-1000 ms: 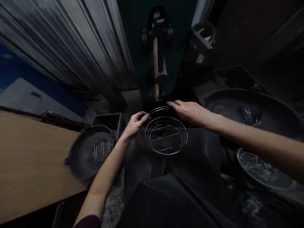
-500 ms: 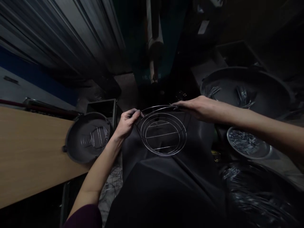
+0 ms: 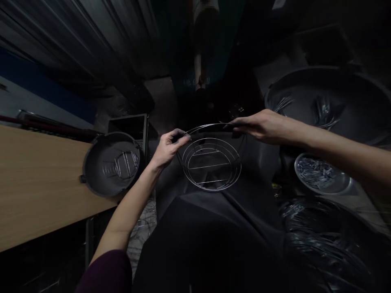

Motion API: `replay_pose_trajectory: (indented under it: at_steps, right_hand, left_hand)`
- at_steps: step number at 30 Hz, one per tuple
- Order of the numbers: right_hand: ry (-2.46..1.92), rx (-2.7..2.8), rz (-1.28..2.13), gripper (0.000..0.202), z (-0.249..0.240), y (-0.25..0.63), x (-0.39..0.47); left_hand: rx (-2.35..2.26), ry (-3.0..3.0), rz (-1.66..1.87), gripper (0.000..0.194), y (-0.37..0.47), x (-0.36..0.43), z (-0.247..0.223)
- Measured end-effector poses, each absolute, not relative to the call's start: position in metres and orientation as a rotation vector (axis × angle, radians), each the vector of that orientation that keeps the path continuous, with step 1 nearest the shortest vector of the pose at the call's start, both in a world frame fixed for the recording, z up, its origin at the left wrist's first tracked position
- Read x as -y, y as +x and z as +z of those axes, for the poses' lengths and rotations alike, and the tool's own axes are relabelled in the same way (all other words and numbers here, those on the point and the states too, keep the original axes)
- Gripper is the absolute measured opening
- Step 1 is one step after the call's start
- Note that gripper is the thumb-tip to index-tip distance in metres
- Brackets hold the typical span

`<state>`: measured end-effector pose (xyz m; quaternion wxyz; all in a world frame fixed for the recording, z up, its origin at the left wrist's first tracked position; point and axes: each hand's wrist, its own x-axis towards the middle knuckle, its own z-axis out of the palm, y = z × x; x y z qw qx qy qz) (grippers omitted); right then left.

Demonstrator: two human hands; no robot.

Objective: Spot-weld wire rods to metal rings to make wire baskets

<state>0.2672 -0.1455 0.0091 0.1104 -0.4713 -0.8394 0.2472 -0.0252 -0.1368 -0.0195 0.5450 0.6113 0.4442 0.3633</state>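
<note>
While both hands are occupied at one round wire frame [image 3: 207, 166], the main risk is uneven grip. The frame sits mid-scene, above the dark apron [image 3: 195, 232], its upper hoop on the far side, crossbars lower and nearer; can't tell whether it touches the cloth. Left hand [image 3: 168, 149] pinches the hoop at its far left between thumb and fingers. Right hand [image 3: 256, 127] is closed on the hoop at the far right; exact finger placement is too dark to read.

Possible failures: if one hand pulls or twists harder, the thin hoop could bend out of round or a joint could give. Smooth wire could slide from the left pinch, so the near side would likely tip down and catch in the apron folds. Dim light makes a misplaced fingertip or sharp wire end easy to miss.

Side clutter adds snag risk: tub [image 3: 96, 179] with wirework on the wooden table [image 3: 42, 175] at left, large tub [image 3: 357, 97] far right, bowl [image 3: 342, 181] of short metal pieces [image 3: 314, 173] right, wire bundle [image 3: 324, 248] near right. A swinging right forearm could knock the bowl, spilling pieces.
</note>
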Motion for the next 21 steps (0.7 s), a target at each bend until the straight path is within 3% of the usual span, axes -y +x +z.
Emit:
replay_pose_trajectory:
  at_steps: [13,17,21]
  right_hand:
    - [-1.517,2.265,0.736,0.034,0.017,0.267,0.170]
    - [-1.589,2.382,0.470,0.031,0.018,0.266,0.182]
    - [-1.702,2.566,0.117,0.034,0.017,0.261,0.198]
  left_hand:
    - [-1.186,1.386,0.980,0.021,-0.008,0.145,-0.020]
    - [-1.189,1.331,1.003,0.019,-0.002,0.153,-0.016]
    - [-1.149,1.317,1.001,0.030,-0.004,0.161,-0.018]
